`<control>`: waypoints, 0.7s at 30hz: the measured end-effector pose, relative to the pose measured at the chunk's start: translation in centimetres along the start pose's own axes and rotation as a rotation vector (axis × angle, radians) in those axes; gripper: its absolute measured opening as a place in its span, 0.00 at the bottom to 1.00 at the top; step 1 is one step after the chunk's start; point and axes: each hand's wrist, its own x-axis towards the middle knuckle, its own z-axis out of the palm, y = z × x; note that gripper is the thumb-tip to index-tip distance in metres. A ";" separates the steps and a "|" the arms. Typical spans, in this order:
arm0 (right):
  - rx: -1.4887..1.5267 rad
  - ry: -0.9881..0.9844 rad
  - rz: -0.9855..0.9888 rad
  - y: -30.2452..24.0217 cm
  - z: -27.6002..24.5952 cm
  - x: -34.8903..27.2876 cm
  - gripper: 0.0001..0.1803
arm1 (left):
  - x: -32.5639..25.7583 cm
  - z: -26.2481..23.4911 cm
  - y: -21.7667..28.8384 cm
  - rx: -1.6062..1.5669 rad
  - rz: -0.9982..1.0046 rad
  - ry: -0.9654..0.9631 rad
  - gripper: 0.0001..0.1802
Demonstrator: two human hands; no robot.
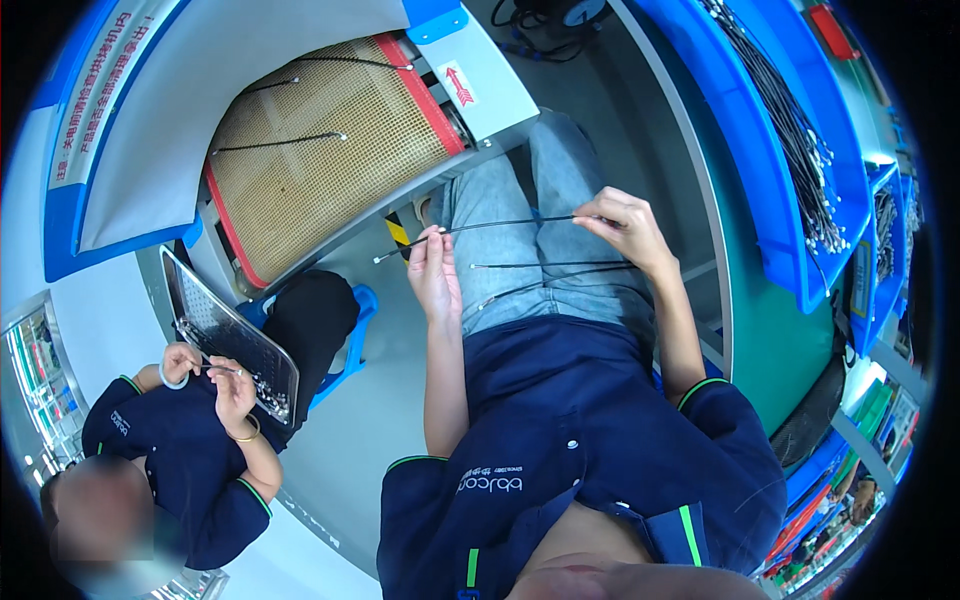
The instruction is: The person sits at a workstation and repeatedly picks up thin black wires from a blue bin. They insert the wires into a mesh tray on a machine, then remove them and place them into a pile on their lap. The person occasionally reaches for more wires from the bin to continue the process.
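A thin black cable is stretched between my two hands above my lap. My left hand pinches it near its left end, where a small light tip sticks out past the fingers. My right hand grips it farther along, and the cable's right end is hidden in those fingers. Across my thighs lie more black cables; one runs straight, while another slants, its pale tip toward the left. Their right ends pass under my right forearm.
At the upper left, a mesh conveyor belt with red edges carries several black cables. To the right, a blue bin holds a bundle of cables. A co-worker at left handles small parts over a tray, beside a blue stool.
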 end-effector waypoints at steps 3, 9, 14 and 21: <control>-0.129 0.016 -0.090 0.3 -0.2 0.1 0.06 | 0.0 0.2 0.2 -0.023 -0.009 0.019 0.07; -0.197 0.049 -0.155 0.0 -0.5 0.0 0.07 | 0.1 0.1 0.1 -0.051 -0.018 -0.005 0.08; -0.264 0.134 -0.319 0.8 -0.2 -0.4 0.09 | 0.0 0.3 0.0 -0.059 -0.022 -0.017 0.09; -0.273 0.121 -0.309 0.9 -0.3 -0.5 0.07 | 0.0 0.3 -0.2 -0.081 -0.039 -0.027 0.08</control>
